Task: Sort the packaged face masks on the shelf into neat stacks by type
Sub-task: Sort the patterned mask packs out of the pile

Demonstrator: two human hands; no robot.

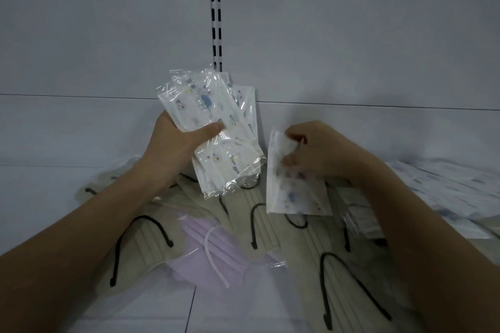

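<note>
Your left hand grips a fanned bundle of printed white masks in crinkly clear wrap, held above the shelf. Your right hand pinches one more printed mask packet. Beneath lie pleated beige masks with black loops and a lilac mask.

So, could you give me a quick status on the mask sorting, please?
Left hand holds printed-mask bundle. Right hand pinches another printed pack. Beige masks, lilac pack unsorted below.

Two hands, one lilac mask, several beige masks.
</note>
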